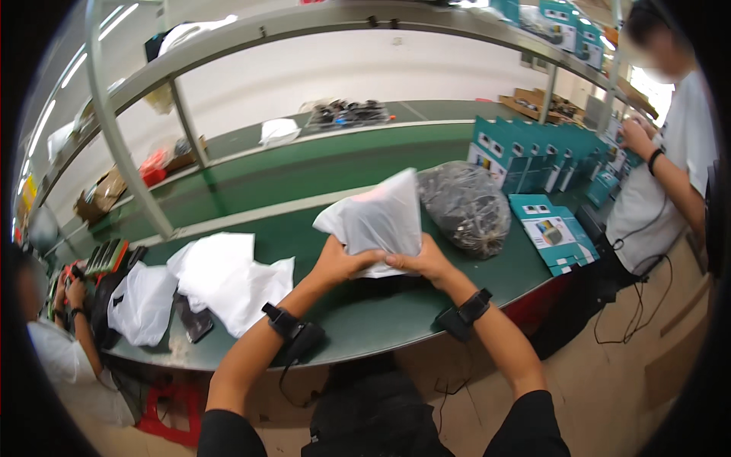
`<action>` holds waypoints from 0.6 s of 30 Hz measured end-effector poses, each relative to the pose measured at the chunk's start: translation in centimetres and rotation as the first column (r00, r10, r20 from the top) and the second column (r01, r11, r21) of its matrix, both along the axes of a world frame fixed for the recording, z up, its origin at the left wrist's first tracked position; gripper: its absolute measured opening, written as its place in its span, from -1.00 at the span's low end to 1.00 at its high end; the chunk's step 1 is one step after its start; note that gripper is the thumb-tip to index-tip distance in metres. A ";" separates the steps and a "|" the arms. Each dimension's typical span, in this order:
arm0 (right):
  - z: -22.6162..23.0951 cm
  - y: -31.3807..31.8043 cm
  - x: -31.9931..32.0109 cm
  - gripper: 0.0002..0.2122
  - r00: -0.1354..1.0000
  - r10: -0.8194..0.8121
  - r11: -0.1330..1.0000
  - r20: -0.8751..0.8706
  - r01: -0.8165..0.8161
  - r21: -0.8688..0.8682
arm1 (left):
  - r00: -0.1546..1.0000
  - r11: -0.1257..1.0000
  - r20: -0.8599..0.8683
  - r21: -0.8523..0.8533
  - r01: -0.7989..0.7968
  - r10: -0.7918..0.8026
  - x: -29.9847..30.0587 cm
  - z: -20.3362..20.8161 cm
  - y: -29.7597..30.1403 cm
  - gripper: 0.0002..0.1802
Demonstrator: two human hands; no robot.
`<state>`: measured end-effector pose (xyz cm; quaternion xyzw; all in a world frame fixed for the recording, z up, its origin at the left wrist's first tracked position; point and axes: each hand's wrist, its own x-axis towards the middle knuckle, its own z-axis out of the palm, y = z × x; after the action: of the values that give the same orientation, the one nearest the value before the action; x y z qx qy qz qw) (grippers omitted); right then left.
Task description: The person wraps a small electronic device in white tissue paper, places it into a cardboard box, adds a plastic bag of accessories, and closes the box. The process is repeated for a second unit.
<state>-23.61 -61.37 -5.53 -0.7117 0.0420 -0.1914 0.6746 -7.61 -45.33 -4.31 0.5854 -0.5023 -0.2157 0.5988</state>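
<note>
Both my hands hold a white, slightly see-through bag (381,217) upright above the green bench. Something greyish shows faintly inside it; I cannot make out what. My left hand (340,260) grips the bag's lower left side, and my right hand (428,261) its lower right. My thumbs nearly meet across the bag's front, while the other fingers are mostly hidden behind it. Just right of the bag lies a clear plastic bag (466,207) full of dark items. To the left are several flat white bags (228,274).
A filled white bag (145,303) and a dark flat packet (193,318) lie at the left. Teal boxes (525,152) stand at the right, by a flat teal carton (554,232). Co-workers stand on both sides. A metal shelf (304,38) spans overhead.
</note>
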 end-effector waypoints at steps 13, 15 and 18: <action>-3.6 -2.5 -17.8 -0.24 0.767 -0.560 0.762 0.313 0.328 0.559 | 0.677 0.980 0.723 0.198 -0.010 -0.139 -7.9 15.2 -18.5 -0.36; -5.6 -3.5 -18.3 -0.22 0.754 -0.568 0.752 0.331 0.311 0.581 | 0.640 0.998 0.768 0.044 -0.047 -0.003 -8.4 14.7 -24.7 -0.40; -7.1 -4.2 -19.0 -0.27 0.769 -0.599 0.704 0.222 0.374 0.603 | 0.276 0.991 0.960 0.090 -0.104 -0.058 -10.2 12.8 -32.7 -0.25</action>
<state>-42.57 -65.59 -12.60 -0.4053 0.1440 -0.4894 0.7586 -17.84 -78.06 8.48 0.6432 -0.7369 0.1555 0.1380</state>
